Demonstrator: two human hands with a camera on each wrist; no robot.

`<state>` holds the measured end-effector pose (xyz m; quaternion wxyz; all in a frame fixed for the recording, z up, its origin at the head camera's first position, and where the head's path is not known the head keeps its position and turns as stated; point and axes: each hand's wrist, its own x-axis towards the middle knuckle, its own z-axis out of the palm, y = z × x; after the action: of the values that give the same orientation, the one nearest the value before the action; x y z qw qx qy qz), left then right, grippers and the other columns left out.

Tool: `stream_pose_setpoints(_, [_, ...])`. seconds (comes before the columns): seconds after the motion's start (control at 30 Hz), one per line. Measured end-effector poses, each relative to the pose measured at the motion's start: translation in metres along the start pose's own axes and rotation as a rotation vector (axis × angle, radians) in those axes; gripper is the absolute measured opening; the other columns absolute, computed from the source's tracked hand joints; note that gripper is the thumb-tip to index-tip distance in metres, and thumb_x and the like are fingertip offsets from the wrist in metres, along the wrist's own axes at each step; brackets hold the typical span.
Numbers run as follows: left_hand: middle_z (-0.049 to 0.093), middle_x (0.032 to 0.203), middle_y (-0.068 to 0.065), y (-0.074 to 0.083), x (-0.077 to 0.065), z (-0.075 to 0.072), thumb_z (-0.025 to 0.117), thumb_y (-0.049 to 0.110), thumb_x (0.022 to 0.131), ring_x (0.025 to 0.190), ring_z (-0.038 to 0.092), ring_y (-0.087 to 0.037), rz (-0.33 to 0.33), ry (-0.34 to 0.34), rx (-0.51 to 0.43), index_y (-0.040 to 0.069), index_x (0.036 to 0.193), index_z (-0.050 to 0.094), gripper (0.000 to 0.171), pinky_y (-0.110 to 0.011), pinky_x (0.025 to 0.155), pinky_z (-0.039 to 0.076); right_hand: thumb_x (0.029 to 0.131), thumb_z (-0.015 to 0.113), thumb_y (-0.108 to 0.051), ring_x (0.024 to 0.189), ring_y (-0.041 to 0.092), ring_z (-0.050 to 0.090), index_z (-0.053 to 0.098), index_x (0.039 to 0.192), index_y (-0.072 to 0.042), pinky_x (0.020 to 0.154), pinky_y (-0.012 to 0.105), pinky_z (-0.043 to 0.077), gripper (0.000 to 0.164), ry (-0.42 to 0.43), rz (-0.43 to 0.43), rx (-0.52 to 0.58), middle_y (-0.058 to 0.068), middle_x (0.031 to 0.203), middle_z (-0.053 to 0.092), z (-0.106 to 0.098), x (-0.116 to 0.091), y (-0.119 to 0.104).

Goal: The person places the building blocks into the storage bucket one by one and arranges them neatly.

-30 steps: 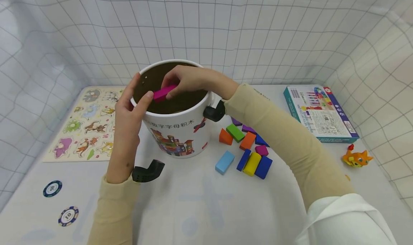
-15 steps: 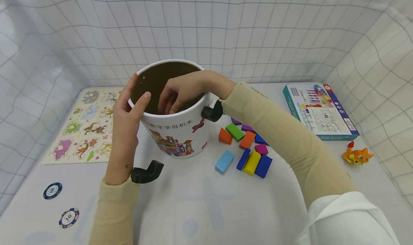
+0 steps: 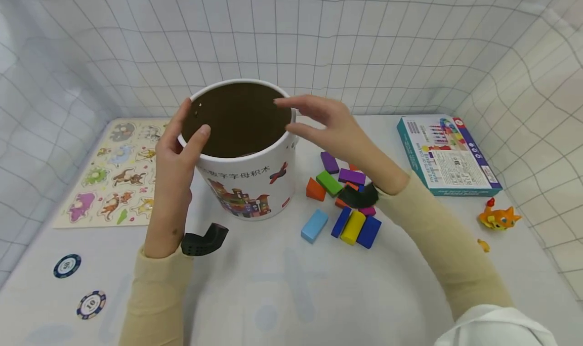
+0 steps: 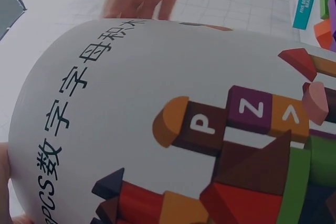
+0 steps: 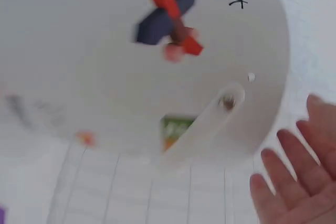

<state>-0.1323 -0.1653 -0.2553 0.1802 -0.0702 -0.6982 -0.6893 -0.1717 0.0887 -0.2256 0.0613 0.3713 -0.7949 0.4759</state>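
Observation:
A white bucket (image 3: pixel 248 171) printed with coloured blocks and Chinese characters stands upright on the table. My left hand (image 3: pixel 175 148) holds its left rim, fingers along the outer side and thumb over the front edge. In the left wrist view, the bucket's printed wall (image 4: pixel 121 108) fills most of the frame. My right hand (image 3: pixel 330 121), holding nothing, hovers at the bucket's right rim with its fingers apart from the thumb. The right wrist view shows those spread fingers (image 5: pixel 299 171) beside the bucket. The bucket's dark inside is mostly hidden.
Right of the bucket lie several loose blocks, among them a light blue block (image 3: pixel 314 225) and a yellow block (image 3: pixel 353 227). A boxed toy set (image 3: pixel 448 156) and an orange figurine (image 3: pixel 498 217) are farther right. An animal puzzle board (image 3: pixel 114 174) and two chips (image 3: pixel 91 304) lie left.
My right hand lowered a pink block into the bucket, let it go out of sight, and came up and right to the rim. My left hand kept its place on the bucket.

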Motion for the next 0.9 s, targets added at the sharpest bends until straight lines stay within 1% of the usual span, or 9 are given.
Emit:
stream_pose_setpoints(0.07, [0.031,0.141,0.004,0.000,0.001,0.001,0.057,0.017,0.084,0.128,0.022,-0.007,0.005,0.000,0.002,0.016,0.135,0.038,0.055,-0.035,0.104,0.019,0.085,0.059,-0.014,0.117,0.005,0.042,0.052,0.123,-0.012,0.097,0.026,0.033,0.039,0.071,0.076,-0.029,-0.003,0.124,0.052,-0.011,-0.032,0.019])
stream_pose_setpoints(0.17, [0.032,0.140,0.004,0.001,0.002,0.001,0.057,0.017,0.084,0.128,0.021,-0.007,0.007,0.002,0.000,0.016,0.135,0.039,0.055,-0.035,0.104,0.018,0.087,0.056,-0.016,0.119,0.012,0.042,0.049,0.126,-0.012,0.097,0.033,0.034,0.040,0.104,0.246,-0.016,0.001,0.126,0.050,-0.024,-0.080,0.047])
stream_pose_setpoints(0.27, [0.031,0.141,0.005,0.001,0.001,0.001,0.057,0.016,0.084,0.128,0.022,-0.007,-0.007,0.004,-0.010,0.017,0.135,0.039,0.054,-0.035,0.104,0.019,0.088,0.054,-0.021,0.120,0.019,0.042,0.048,0.127,-0.012,0.096,0.039,0.034,0.040,0.082,0.445,-0.027,0.005,0.127,0.049,-0.030,-0.121,0.077])
stream_pose_setpoints(0.37, [0.030,0.141,0.005,0.001,0.000,0.001,0.057,0.016,0.084,0.128,0.023,-0.008,-0.015,0.006,-0.030,0.017,0.135,0.039,0.054,-0.035,0.103,0.020,0.088,0.055,-0.021,0.118,0.025,0.043,0.049,0.125,-0.007,0.093,0.042,0.036,0.040,0.033,0.573,-0.095,0.011,0.124,0.051,-0.030,-0.151,0.103])
stream_pose_setpoints(0.47, [0.030,0.141,0.005,0.001,0.000,0.001,0.058,0.016,0.084,0.127,0.024,-0.009,-0.015,0.006,-0.039,0.017,0.135,0.038,0.054,-0.035,0.103,0.020,0.087,0.056,-0.016,0.115,0.031,0.044,0.050,0.123,-0.003,0.093,0.045,0.036,0.039,-0.038,0.611,-0.178,0.016,0.122,0.051,-0.029,-0.170,0.119])
stream_pose_setpoints(0.57, [0.031,0.140,0.005,0.001,0.000,0.001,0.057,0.016,0.085,0.127,0.024,-0.010,-0.019,0.005,-0.019,0.018,0.135,0.038,0.054,-0.035,0.103,0.021,0.085,0.058,-0.012,0.114,0.034,0.043,0.051,0.123,-0.005,0.093,0.048,0.035,0.039,-0.073,0.608,-0.250,0.018,0.123,0.050,-0.027,-0.179,0.128])
stream_pose_setpoints(0.67, [0.031,0.140,0.006,0.001,-0.001,0.001,0.057,0.016,0.085,0.127,0.024,-0.010,-0.028,0.006,-0.012,0.019,0.135,0.039,0.054,-0.035,0.103,0.021,0.084,0.060,-0.009,0.113,0.033,0.044,0.052,0.123,-0.006,0.093,0.049,0.034,0.040,-0.072,0.582,-0.312,0.018,0.123,0.050,-0.024,-0.181,0.132])
stream_pose_setpoints(0.77, [0.031,0.140,0.006,0.002,0.000,0.000,0.057,0.016,0.085,0.127,0.023,-0.008,-0.042,0.005,-0.039,0.020,0.135,0.039,0.053,-0.033,0.103,0.020,0.083,0.060,-0.007,0.111,0.033,0.045,0.052,0.122,-0.006,0.092,0.049,0.035,0.040,-0.062,0.559,-0.353,0.017,0.121,0.051,-0.022,-0.181,0.133])
stream_pose_setpoints(0.9, [0.030,0.140,0.006,0.003,0.000,0.000,0.057,0.014,0.085,0.127,0.023,-0.009,-0.052,-0.011,-0.037,0.020,0.135,0.039,0.053,-0.034,0.103,0.021,0.083,0.061,-0.007,0.107,0.033,0.047,0.053,0.120,-0.005,0.089,0.048,0.038,0.038,-0.063,0.566,-0.357,0.018,0.117,0.052,-0.025,-0.178,0.127])
